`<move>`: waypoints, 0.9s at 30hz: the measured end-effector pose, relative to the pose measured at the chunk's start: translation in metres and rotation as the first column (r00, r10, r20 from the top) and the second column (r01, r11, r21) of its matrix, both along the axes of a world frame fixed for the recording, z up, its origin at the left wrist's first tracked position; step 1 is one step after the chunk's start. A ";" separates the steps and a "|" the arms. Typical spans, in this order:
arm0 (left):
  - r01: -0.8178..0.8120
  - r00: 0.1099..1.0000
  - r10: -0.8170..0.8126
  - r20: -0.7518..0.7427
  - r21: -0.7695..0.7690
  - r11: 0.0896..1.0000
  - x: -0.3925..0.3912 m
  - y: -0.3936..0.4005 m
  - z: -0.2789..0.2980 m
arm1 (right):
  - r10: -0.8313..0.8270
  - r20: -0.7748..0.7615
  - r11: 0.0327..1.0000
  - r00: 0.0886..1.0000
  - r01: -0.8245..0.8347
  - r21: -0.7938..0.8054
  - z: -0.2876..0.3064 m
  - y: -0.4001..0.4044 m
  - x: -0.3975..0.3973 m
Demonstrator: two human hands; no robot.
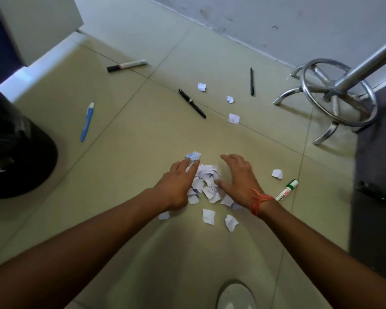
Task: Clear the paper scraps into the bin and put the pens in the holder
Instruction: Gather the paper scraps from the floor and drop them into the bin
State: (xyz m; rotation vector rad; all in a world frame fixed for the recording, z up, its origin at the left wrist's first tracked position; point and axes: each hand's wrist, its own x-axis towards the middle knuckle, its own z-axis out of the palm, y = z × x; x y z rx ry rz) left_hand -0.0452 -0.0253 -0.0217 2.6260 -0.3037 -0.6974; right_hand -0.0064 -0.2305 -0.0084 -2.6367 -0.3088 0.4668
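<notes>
Tiled floor [143, 175], paper scraps [206, 184], pens [192, 103], markers [126, 65]

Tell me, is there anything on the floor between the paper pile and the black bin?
Almost nothing. The pile of scraps sits between the left hand and right hand. The bin is off to the left. Only bare floor tiles lie between; the blue pen lies farther back, off that path.

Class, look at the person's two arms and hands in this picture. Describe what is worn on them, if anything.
Both forearms are bare, with no sleeves in view. The right hand has an orange thread band tied around its wrist, with a knot and loose ends. The left hand wears nothing: no ring, watch or glove shows.
</notes>
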 end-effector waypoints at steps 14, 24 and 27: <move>0.038 0.988 -0.040 0.152 0.013 0.999 0.003 -0.016 -0.006 | 0.110 -0.012 0.994 0.994 -0.110 -0.007 -0.026 0.023 -0.021; -0.549 0.830 0.551 -0.091 -0.316 0.774 -0.007 0.000 0.000 | -0.304 -0.306 0.864 0.902 0.397 0.311 -0.015 0.036 -0.016; -0.685 0.701 0.688 -0.189 -0.447 0.575 0.000 0.016 0.015 | -0.353 -0.479 0.703 0.803 0.566 0.431 -0.003 0.042 -0.007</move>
